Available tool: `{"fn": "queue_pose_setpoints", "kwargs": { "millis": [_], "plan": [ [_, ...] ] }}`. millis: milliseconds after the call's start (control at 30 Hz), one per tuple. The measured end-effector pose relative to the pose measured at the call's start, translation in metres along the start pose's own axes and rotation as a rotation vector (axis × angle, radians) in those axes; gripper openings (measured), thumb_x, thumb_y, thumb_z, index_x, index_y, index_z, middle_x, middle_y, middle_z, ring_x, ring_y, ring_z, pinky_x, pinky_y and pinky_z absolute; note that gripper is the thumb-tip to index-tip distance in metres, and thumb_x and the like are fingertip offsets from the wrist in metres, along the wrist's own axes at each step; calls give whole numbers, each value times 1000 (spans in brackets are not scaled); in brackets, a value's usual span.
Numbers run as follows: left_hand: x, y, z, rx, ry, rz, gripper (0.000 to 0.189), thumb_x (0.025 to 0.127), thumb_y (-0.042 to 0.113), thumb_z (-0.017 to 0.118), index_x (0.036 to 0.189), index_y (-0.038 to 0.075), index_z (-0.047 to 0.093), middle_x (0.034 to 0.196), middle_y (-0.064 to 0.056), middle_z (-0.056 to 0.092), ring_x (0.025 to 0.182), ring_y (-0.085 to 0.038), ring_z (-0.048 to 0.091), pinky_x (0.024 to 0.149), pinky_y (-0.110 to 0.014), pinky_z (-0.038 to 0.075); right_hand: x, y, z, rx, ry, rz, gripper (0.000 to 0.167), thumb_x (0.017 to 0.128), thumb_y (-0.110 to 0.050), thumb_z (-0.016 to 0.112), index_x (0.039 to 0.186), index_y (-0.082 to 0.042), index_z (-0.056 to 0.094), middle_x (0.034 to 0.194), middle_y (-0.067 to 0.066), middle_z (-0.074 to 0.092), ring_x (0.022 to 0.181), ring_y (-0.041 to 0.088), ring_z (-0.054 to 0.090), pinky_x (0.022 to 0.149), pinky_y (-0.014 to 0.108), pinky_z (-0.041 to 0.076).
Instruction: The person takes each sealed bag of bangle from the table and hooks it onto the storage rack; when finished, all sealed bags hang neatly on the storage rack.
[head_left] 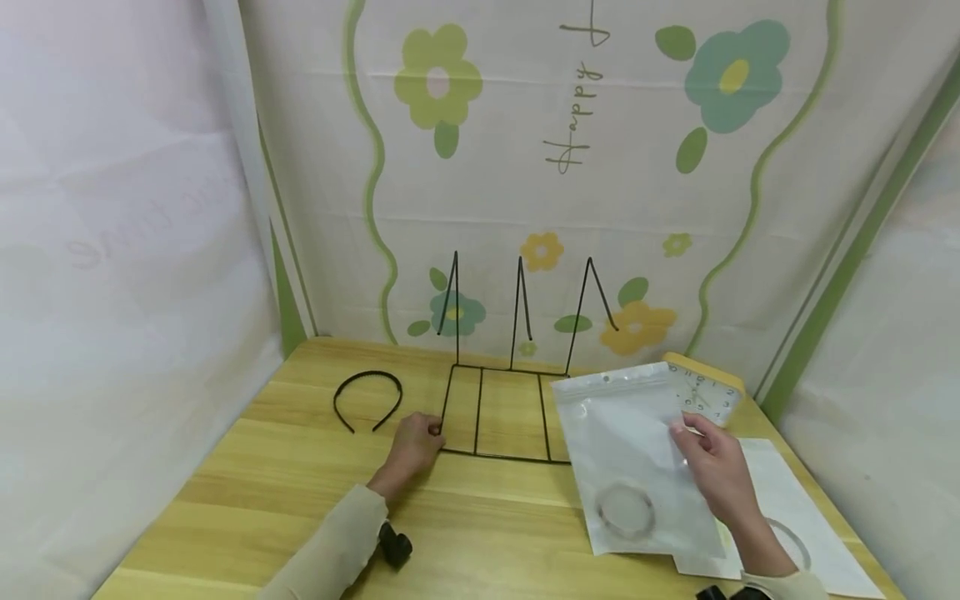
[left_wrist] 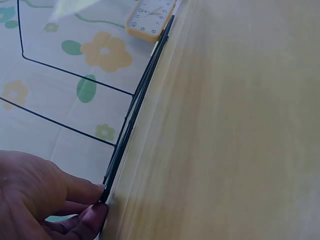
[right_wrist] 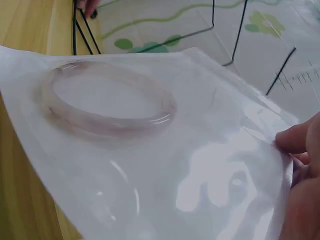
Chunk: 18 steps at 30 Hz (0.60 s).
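Note:
My left hand [head_left: 415,446] pinches the left side of a black wire rack [head_left: 478,412] with thumb and fingers. The rack's flat base lies on the wooden table, and three bent wire prongs rise at its back. In the left wrist view, the fingertips [left_wrist: 95,220] meet at the end of the dark wire. My right hand [head_left: 723,471] grips the right edge of a clear-and-white zip bag [head_left: 622,450], raised with its zip strip at the top. Inside the bag sits a pale, pinkish translucent bangle [right_wrist: 115,125]. The bag covers the rack's right end in the head view.
A black headband [head_left: 367,374] lies left of the rack. Behind the bag stands a yellow-framed clock [head_left: 701,396]. Under the right forearm lies another white bag [head_left: 765,467] with a ring shape [head_left: 801,543] in it. Flower-printed cloth [head_left: 487,192] hangs behind the table.

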<state>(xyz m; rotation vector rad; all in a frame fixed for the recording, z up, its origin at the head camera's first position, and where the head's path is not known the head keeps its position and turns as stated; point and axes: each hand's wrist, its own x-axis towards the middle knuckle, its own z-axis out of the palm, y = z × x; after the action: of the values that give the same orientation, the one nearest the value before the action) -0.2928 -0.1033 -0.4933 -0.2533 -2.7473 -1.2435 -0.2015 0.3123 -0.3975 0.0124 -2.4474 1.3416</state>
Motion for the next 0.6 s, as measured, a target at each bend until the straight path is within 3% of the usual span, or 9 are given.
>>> {"fn": "queue_pose_setpoints", "kwargs": {
  "millis": [100,133,267,300,367,467,600],
  "plan": [
    [-1,1,-3,3,1,1,30,82,-4,70,112,-6,68,94,-15,71,75,-15,62,70,-32,55,3,-15,17,106,-13,-113,25,101,-18,55,112,4,61,67,-7,63,58,6,60,50,27,50],
    [-1,1,-3,0,4,1,29,82,-4,70,112,-6,69,94,-15,71,75,-15,62,70,-32,55,4,-20,23,137,-23,-140,22,100,-16,56,109,3,62,62,-6,60,54,5,56,47,27,48],
    [0,-2,-2,-7,17,23,15,82,-6,69,96,-5,73,76,-8,67,63,-12,54,58,-26,47,10,-40,44,212,-62,-230,14,99,-9,56,105,1,64,54,-5,50,48,4,47,42,28,39],
    [0,-2,-1,-6,14,27,5,82,-6,68,85,-5,71,69,-4,61,59,-11,49,54,-24,42,11,-46,50,231,-73,-250,13,99,-7,57,105,1,64,53,-4,50,47,4,45,41,28,37],
    [1,-4,2,4,8,40,21,82,-6,67,65,1,57,57,2,45,52,-9,37,51,-22,31,14,-59,60,263,-98,-283,12,98,-6,56,105,2,64,58,-1,57,49,6,52,42,28,41],
    [3,-5,4,36,10,73,44,83,-6,66,61,11,32,53,5,27,49,-8,25,50,-23,21,20,-81,78,320,-148,-312,14,99,-7,55,104,3,63,64,2,64,52,8,58,44,28,45],
    [3,-2,4,63,31,111,41,81,-6,63,57,12,35,51,6,27,48,-9,24,49,-23,21,27,-108,102,390,-205,-291,19,100,-16,56,101,2,62,68,3,67,59,12,63,51,31,52]
  ]
}}
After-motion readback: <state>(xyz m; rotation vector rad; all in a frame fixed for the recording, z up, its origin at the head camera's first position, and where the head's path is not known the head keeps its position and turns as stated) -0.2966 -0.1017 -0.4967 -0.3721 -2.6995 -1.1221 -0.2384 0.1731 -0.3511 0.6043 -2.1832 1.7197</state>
